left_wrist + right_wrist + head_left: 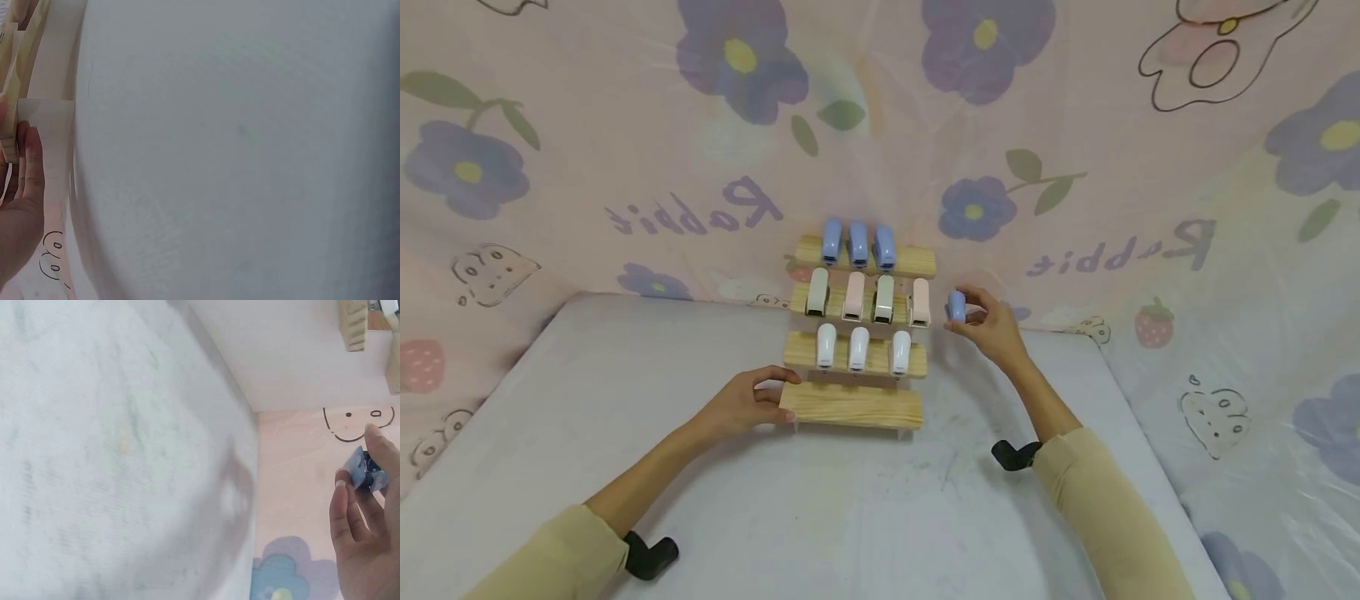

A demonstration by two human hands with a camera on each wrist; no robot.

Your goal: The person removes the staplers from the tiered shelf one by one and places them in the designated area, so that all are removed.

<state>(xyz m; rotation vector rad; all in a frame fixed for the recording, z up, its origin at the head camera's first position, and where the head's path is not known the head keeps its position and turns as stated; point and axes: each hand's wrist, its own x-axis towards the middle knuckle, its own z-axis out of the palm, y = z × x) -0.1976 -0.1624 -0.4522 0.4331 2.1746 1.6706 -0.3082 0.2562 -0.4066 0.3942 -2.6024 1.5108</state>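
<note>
A four-step wooden display rack (853,406) stands on the table with small staplers on its upper three steps. My left hand (737,407) grips the left end of the lowest step, thumb at the front edge and fingers at the back. Just right of the rack, my right hand (996,332) pinches a small blue stapler (956,307) in the air between thumb and fingers. The right wrist view shows that blue stapler (365,470) with its dark underside partly visible. Three blue staplers (858,243) sit on the top step.
Grey-green staplers (817,292) and pink staplers (853,296) alternate on the second step. Three white staplers (858,348) line the third. A white-covered table (715,525) lies beneath, with a flower-printed cloth (880,150) behind. Black curved pieces (651,557) jut from both wrists.
</note>
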